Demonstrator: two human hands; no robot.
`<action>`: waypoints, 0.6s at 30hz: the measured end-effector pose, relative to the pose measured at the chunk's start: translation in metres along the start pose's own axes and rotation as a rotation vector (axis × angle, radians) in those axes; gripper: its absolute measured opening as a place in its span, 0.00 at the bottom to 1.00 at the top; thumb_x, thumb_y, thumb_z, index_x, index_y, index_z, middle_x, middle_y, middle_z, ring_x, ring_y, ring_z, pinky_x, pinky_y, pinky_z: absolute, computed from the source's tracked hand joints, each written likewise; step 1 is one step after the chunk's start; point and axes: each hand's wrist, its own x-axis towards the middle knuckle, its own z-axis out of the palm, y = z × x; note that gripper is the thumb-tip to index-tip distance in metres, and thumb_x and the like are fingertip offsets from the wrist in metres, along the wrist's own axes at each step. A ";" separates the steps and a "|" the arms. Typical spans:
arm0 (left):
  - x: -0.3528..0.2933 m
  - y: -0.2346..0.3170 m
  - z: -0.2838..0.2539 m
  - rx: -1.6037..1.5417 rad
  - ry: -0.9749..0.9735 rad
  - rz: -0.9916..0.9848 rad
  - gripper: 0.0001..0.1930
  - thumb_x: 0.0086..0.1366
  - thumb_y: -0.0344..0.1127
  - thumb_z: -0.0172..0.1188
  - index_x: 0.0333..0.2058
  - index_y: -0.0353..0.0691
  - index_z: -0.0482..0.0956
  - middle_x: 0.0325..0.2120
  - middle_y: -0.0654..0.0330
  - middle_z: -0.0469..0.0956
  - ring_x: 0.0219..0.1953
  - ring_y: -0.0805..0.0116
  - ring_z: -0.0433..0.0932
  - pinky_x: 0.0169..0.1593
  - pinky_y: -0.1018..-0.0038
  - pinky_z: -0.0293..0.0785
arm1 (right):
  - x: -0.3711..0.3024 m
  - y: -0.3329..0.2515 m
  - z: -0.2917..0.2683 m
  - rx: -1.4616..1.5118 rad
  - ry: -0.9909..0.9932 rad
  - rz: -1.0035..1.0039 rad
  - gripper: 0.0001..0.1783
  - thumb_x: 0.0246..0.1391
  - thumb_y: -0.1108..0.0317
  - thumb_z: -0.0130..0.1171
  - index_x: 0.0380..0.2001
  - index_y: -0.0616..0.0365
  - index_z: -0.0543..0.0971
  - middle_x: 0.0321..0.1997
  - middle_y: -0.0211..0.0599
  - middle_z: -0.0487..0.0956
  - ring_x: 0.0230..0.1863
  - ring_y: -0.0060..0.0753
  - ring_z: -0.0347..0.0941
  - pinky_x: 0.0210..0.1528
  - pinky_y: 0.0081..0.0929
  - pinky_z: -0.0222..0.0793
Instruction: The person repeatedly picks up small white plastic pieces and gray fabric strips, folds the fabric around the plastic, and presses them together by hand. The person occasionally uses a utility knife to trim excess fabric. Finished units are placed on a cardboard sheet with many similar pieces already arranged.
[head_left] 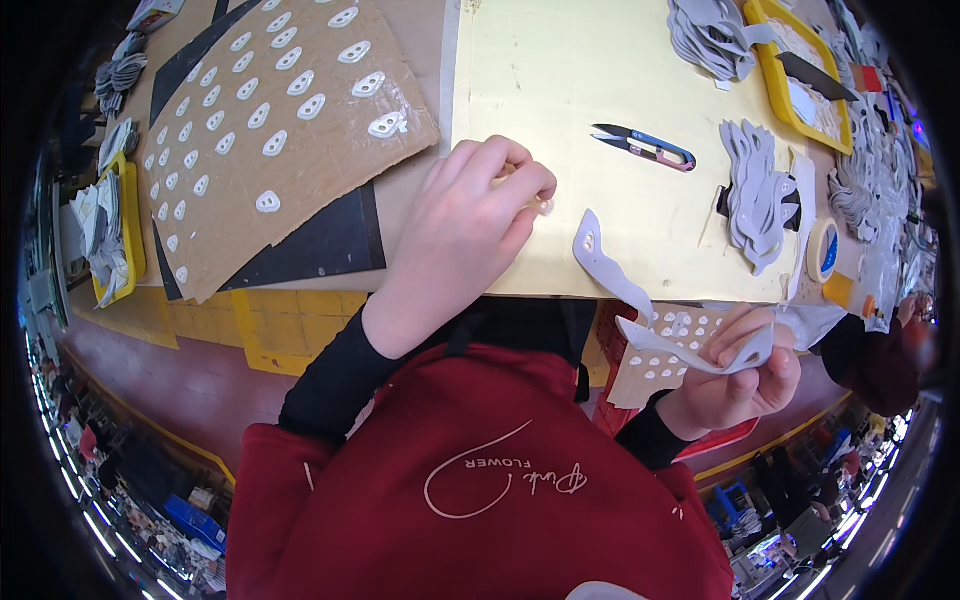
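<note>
My left hand [468,218] is over the pale yellow work sheet [540,90], its fingers curled together. Something small and pale shows at the fingertips, too hidden to name. At the table's front edge, on the right, my right hand [748,375] pinches a curved grey cut piece [690,355] with an opening near its end. A second grey cut piece [618,280] with a small pale insert lies partly on the sheet and droops over the edge. Its lower end meets the held piece; whether they are joined I cannot tell. Thread snips [645,147] lie farther back.
Cardboard [330,150] with rows of white two-holed pieces lies left. Grey piece stacks [757,200], a yellow tray [843,128], a tape roll [822,250] and a yellow-orange container [850,296] are right. A yellow bin [130,225] stands far left. Below the edge is a red crate [610,415].
</note>
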 end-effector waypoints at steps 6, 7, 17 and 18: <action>-0.003 -0.004 -0.003 0.114 -0.030 0.026 0.05 0.56 0.29 0.66 0.32 0.44 0.82 0.39 0.65 0.76 0.44 0.65 0.74 0.47 0.67 0.66 | 0.004 0.007 0.011 0.068 0.012 0.036 0.21 0.55 0.70 0.69 0.52 0.59 0.79 0.29 0.41 0.79 0.27 0.33 0.74 0.28 0.29 0.69; -0.004 -0.003 -0.004 0.145 -0.042 0.030 0.04 0.55 0.30 0.67 0.31 0.44 0.83 0.40 0.66 0.77 0.45 0.65 0.74 0.48 0.66 0.66 | 0.006 0.007 0.013 0.074 -0.001 0.036 0.21 0.55 0.70 0.69 0.53 0.59 0.79 0.29 0.41 0.79 0.27 0.33 0.74 0.28 0.29 0.68; 0.004 0.009 0.008 0.073 0.091 -0.189 0.08 0.50 0.30 0.71 0.29 0.43 0.81 0.52 0.60 0.75 0.58 0.53 0.68 0.58 0.61 0.66 | 0.009 0.010 0.021 0.071 -0.011 0.122 0.20 0.67 0.67 0.55 0.60 0.52 0.76 0.36 0.32 0.71 0.30 0.25 0.67 0.33 0.26 0.57; 0.005 0.011 0.010 0.053 0.109 -0.206 0.08 0.49 0.29 0.71 0.29 0.43 0.80 0.52 0.59 0.74 0.58 0.53 0.68 0.57 0.61 0.66 | 0.008 0.011 0.021 0.168 0.046 0.176 0.20 0.68 0.68 0.54 0.61 0.52 0.75 0.38 0.32 0.70 0.31 0.25 0.68 0.35 0.27 0.58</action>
